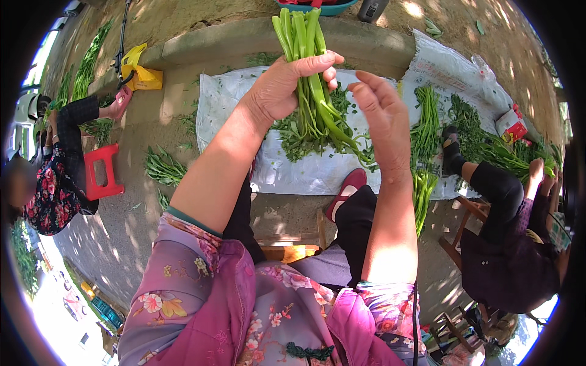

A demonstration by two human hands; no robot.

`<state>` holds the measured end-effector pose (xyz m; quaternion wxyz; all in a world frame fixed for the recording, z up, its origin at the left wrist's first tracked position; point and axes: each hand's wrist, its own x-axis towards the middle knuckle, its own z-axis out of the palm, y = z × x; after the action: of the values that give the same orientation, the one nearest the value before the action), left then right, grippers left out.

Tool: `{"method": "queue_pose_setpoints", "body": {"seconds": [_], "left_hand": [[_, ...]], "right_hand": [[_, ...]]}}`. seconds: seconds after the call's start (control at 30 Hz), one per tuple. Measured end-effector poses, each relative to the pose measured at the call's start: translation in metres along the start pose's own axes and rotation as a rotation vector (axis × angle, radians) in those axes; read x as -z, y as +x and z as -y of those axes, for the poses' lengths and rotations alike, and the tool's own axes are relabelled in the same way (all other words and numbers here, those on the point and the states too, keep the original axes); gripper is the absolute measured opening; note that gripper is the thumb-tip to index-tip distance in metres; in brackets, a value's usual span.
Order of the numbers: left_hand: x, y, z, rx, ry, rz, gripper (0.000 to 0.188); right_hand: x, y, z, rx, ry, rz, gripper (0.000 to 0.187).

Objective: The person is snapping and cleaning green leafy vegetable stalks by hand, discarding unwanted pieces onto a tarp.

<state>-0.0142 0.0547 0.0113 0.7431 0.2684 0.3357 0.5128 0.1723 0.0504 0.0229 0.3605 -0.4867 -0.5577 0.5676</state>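
Note:
My left hand (284,85) is closed round a bunch of celery (300,38), held up ahead of me. Its thick, pale green stalk ends point away, and thinner stalks trail below the fist. Just to the right, my right hand (386,113) is raised with its fingers bent and apart, and nothing shows in it. It does not appear to touch the bunch. Beneath both hands, a heap of green leaves (293,139) lies on a white plastic sheet (274,174), partly hidden by the bunch.
Laid-out green stalks (425,131) are on the sheet to the right. A seated person (513,244) there handles greens. Another person (58,183) sits at the left beside a red stool (101,172). A concrete curb (226,43) runs behind, with a yellow bag (141,70) near it.

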Motion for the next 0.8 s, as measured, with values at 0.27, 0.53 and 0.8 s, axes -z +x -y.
{"method": "queue_pose_setpoints", "body": {"seconds": [0.27, 0.53, 0.8], "left_hand": [[-0.005, 0.002, 0.012, -0.017, -0.174, 0.007, 0.047], [-0.019, 0.0, 0.009, -0.148, 0.218, 0.036, 0.074], [-0.021, -0.007, 0.005, -0.1, 0.335, 0.021, 0.034]], "right_hand": [[-0.04, -0.005, -0.011, 0.148, -0.475, 0.054, 0.095], [-0.035, -0.007, -0.017, 0.047, -0.457, 0.04, 0.057], [-0.042, -0.005, -0.018, 0.149, -0.405, 0.154, 0.06]]}}
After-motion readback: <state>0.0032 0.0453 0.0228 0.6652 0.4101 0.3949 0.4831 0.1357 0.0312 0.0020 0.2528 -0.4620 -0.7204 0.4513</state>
